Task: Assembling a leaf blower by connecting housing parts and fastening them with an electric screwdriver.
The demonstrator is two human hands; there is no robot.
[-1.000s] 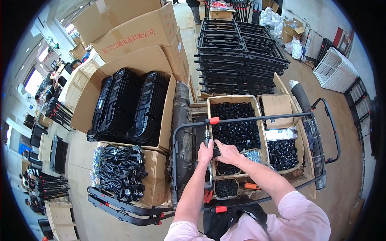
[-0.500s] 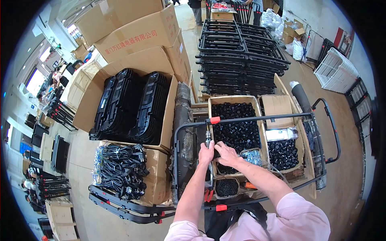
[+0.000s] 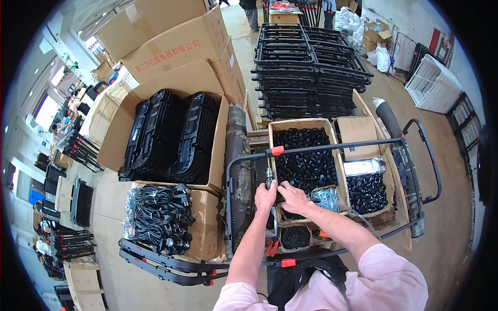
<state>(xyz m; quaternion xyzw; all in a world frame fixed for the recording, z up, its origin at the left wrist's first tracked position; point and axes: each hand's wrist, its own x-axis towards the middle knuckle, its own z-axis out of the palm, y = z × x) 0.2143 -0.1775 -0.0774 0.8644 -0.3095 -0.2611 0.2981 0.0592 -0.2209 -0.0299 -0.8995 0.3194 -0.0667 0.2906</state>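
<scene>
Ideally, left hand (image 3: 265,196) and right hand (image 3: 293,198), both clenched round the drill (image 3: 270,175), hold it square to the frame (image 3: 332,146).

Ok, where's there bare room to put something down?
Bare floor shows left of the cables and right of the near frame; cardboard beside the larger cap bin looks bare too. Crowded around the left hand and right hand: driver, caps, metal parts.

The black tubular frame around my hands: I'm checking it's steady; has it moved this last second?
No: on the frame, the far red clip still lines up with the left edge of the black-parts box.
</scene>
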